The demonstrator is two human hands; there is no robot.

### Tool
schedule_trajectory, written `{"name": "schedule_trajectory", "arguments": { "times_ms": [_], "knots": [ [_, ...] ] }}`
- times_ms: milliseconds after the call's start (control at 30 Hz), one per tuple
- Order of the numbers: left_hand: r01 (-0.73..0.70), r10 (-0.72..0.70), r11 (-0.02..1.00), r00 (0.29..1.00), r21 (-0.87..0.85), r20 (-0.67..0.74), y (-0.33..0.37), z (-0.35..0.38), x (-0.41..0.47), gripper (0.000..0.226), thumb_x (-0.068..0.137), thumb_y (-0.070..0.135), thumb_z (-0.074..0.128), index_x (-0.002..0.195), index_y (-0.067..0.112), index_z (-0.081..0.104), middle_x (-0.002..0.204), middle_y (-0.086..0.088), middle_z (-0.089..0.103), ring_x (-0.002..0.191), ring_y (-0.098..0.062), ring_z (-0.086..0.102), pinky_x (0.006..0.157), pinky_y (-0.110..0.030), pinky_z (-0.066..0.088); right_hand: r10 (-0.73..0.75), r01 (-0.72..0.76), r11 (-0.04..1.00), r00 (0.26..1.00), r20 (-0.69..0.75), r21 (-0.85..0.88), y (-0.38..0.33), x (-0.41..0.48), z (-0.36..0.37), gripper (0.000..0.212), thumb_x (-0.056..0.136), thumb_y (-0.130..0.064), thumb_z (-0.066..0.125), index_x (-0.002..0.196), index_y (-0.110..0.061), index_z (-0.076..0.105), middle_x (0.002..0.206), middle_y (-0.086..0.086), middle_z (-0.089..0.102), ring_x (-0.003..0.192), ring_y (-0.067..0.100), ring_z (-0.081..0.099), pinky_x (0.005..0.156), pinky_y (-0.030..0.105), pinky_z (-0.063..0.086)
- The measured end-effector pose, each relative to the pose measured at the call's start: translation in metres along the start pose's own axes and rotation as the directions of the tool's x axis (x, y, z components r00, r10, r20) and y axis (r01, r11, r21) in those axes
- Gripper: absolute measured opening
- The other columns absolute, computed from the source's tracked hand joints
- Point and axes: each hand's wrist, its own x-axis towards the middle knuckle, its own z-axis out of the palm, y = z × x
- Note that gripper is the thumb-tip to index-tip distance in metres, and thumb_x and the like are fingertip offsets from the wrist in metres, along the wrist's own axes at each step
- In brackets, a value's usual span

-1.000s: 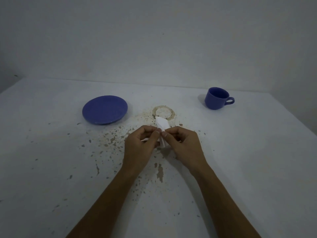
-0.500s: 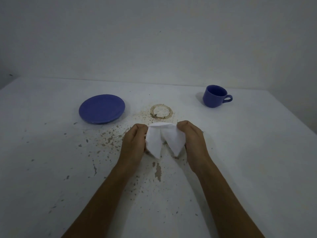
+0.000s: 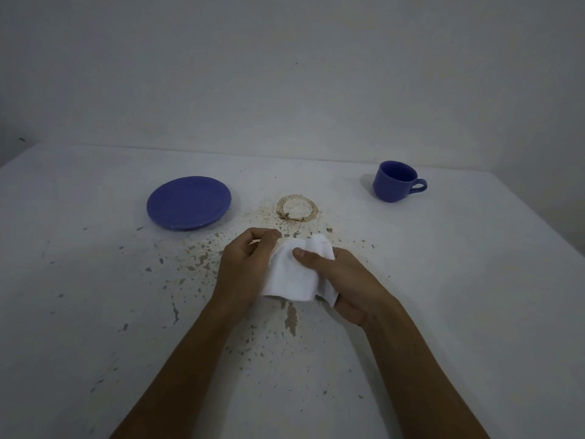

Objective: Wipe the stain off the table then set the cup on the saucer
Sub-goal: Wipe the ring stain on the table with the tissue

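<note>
A brown ring-shaped stain (image 3: 297,208) marks the white table (image 3: 474,296), with brown splatter spread toward me and to the left. An empty blue saucer (image 3: 189,202) lies left of the ring. A blue cup (image 3: 395,181) stands upright at the far right, its handle pointing right. Both hands hold a white cloth (image 3: 292,277) just short of the ring, above the splatter. My left hand (image 3: 247,267) grips its left edge. My right hand (image 3: 345,280) grips its right side, thumb pressed on top.
A plain grey wall rises behind the table's far edge. The table's right edge runs diagonally at the far right. Small dark flecks dot the table's left and near parts.
The cloth went from a narrow folded strip pinched between my fingertips to a spread, wider piece held by both hands. My right thumb now lies on top of it.
</note>
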Motion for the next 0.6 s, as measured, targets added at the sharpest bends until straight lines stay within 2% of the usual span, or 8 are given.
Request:
{"name": "schedule_trajectory", "arguments": {
  "times_ms": [133,233,333,400,433,467,500,600],
  "knots": [
    [-0.201,0.213,0.965,0.976,0.168,-0.056,-0.011,-0.002,0.002,0.011,0.094,0.031,0.056,0.102,0.028,0.062,0.095,0.021,0.063,0.084,0.002,0.059,0.067,-0.016,0.046,-0.01,0.01,1.0,0.99,-0.14,-0.002,-0.006,0.006,-0.01,0.031,0.083,-0.026,0.069,0.109,-0.009,0.064,0.111,0.016,0.067,0.104,0.034,0.064,0.071,0.039,0.057],
    [-0.379,0.386,0.838,0.92,0.392,0.064,-0.024,0.004,0.002,0.023,0.093,0.028,0.057,0.114,0.02,0.061,0.11,0.007,0.064,0.099,-0.006,0.057,0.086,-0.024,0.047,-0.162,0.139,0.987,0.909,-0.384,-0.087,-0.024,0.009,-0.018,0.027,0.088,-0.026,0.064,0.11,-0.01,0.062,0.109,0.005,0.067,0.098,0.024,0.064,0.081,0.037,0.055],
    [-0.429,0.369,0.672,0.901,0.604,0.229,-0.032,0.011,-0.002,0.038,0.09,0.039,0.05,0.122,0.021,0.058,0.128,0.0,0.058,0.119,-0.018,0.05,0.102,-0.038,0.035,-0.456,0.216,0.878,0.648,-0.61,-0.428,-0.045,0.019,-0.019,0.011,0.093,-0.028,0.057,0.098,-0.019,0.059,0.095,-0.003,0.059,0.081,0.013,0.058,0.076,0.024,0.048],
    [-0.431,0.331,0.597,0.9,0.677,0.282,-0.033,0.012,-0.002,0.044,0.089,0.043,0.044,0.125,0.021,0.058,0.135,-0.003,0.054,0.127,-0.023,0.044,0.106,-0.041,0.029,-0.653,0.284,0.749,0.469,-0.594,-0.599,-0.054,0.027,-0.016,0.014,0.096,-0.021,0.053,0.095,-0.009,0.062,0.086,-0.003,0.058,0.071,0.008,0.056,0.075,0.024,0.053],
    [-0.426,0.323,0.59,0.903,0.686,0.283,-0.033,0.012,-0.002,0.046,0.089,0.044,0.043,0.125,0.022,0.058,0.137,-0.003,0.053,0.129,-0.024,0.043,0.106,-0.041,0.029,-0.73,0.335,0.677,0.417,-0.541,-0.655,-0.054,0.032,-0.015,0.016,0.095,-0.016,0.053,0.097,-0.004,0.064,0.085,0.0,0.061,0.07,0.008,0.058,0.078,0.028,0.057],
    [-0.422,0.322,0.589,0.905,0.689,0.279,-0.032,0.011,-0.001,0.046,0.088,0.045,0.042,0.125,0.022,0.058,0.137,-0.003,0.053,0.128,-0.024,0.043,0.106,-0.042,0.029,-0.797,0.351,0.589,0.399,-0.453,-0.728,-0.052,0.038,-0.015,0.018,0.094,-0.011,0.054,0.104,-0.002,0.066,0.089,0.003,0.066,0.075,0.011,0.062,0.082,0.031,0.058],
    [-0.42,0.325,0.586,0.905,0.693,0.274,-0.033,0.011,0.0,0.046,0.088,0.045,0.042,0.124,0.022,0.059,0.136,-0.003,0.054,0.128,-0.023,0.044,0.105,-0.042,0.03,-0.838,0.332,0.494,0.427,-0.339,-0.804,-0.048,0.045,-0.015,0.023,0.092,-0.007,0.055,0.113,-0.004,0.065,0.1,0.007,0.07,0.084,0.014,0.066,0.088,0.03,0.056],
    [-0.422,0.338,0.572,0.903,0.703,0.266,-0.035,0.012,0.001,0.046,0.088,0.046,0.042,0.122,0.021,0.06,0.133,-0.004,0.056,0.125,-0.024,0.047,0.103,-0.042,0.032,-0.738,0.247,0.284,0.673,-0.047,-0.927,-0.031,0.061,-0.012,0.029,0.088,-0.004,0.056,0.116,-0.009,0.063,0.116,0.01,0.068,0.1,0.021,0.065,0.093,0.026,0.049]
  ]
}}
